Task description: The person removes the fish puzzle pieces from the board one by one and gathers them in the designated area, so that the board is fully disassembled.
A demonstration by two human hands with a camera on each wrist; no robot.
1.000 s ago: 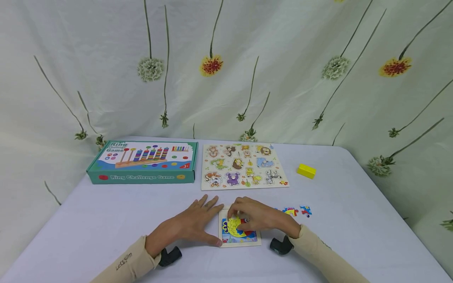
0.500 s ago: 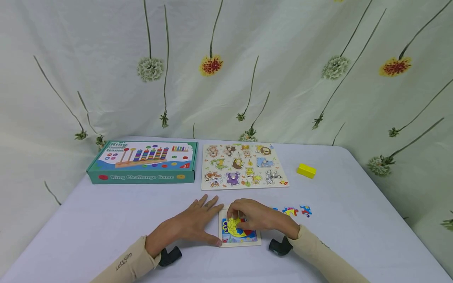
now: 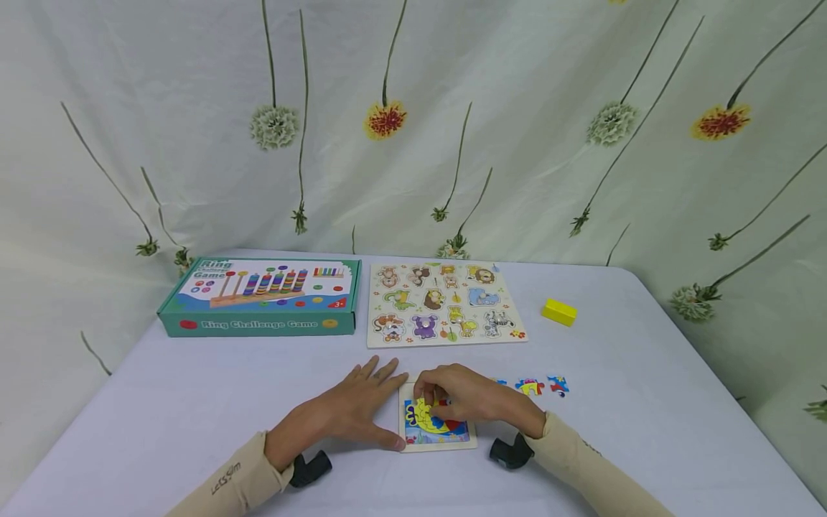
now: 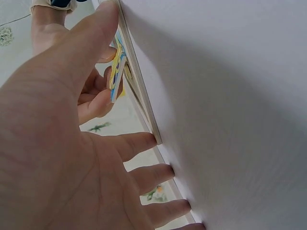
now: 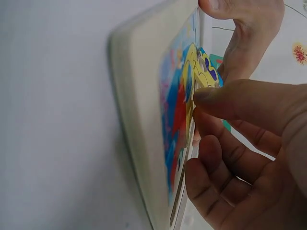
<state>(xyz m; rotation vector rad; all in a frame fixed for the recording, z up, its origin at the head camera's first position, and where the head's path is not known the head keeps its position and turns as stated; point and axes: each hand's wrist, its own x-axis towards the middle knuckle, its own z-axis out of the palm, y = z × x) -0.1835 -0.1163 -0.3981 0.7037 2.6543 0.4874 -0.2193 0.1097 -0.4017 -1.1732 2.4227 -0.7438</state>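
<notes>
A small wooden jigsaw board (image 3: 441, 448) with a colourful picture lies flat on the table. My left hand (image 3: 354, 404) rests beside it with spread fingers, its thumb touching the lower left corner and its index fingertip near the upper left one. Over the board, my right hand (image 3: 468, 391) pinches a yellow and blue jigsaw piece (image 5: 206, 73) between thumb and fingers. In the left wrist view that jigsaw piece (image 4: 116, 74) stands tilted above the board. My right hand covers the upper part of the board in the head view.
Loose jigsaw pieces (image 3: 530, 388) lie right of the board, partly behind my right hand. Farther back are a green Ring Challenge Game box (image 3: 258, 298), an animal puzzle board (image 3: 446, 305) and a yellow block (image 3: 559, 312). A flowered cloth (image 3: 517, 86) hangs behind the table.
My right hand has shifted very slightly left over the board, still gripping the jigsaw piece. The left hand has kept its place.
</notes>
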